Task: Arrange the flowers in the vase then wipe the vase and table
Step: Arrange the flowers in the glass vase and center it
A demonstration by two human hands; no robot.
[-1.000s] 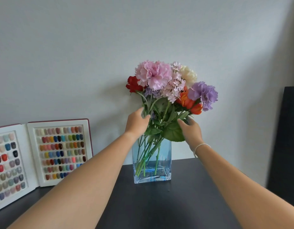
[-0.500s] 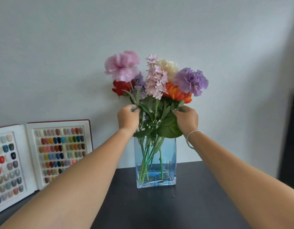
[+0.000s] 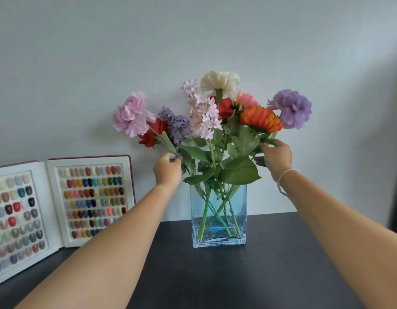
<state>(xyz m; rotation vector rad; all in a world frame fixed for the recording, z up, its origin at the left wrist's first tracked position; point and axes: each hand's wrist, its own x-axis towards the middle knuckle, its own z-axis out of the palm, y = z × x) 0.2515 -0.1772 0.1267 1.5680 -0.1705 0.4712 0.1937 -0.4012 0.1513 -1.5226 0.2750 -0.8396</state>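
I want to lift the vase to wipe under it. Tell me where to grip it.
Grip the blue glass vase by its two narrow side walls, low down, with a hand coming in from each side. Those walls are flat and bare, while leaves spill over the rim and the spread flowers make it top-heavy.

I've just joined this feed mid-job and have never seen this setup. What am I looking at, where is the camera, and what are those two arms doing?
There is no machine here: the arms belong to a person, and the single camera sits on their head, looking forward and down. On the dark tabletop stands a clear blue-tinted rectangular glass vase holding a mixed bouquet of flowers in pink, cream, red, orange and purple. The left hand pinches a stem by the pale pink carnation. The right hand, with a white band on its wrist, grips stems under the orange bloom. An open white display book of coloured nail samples leans against the wall at left. No wiping cloth is in view.
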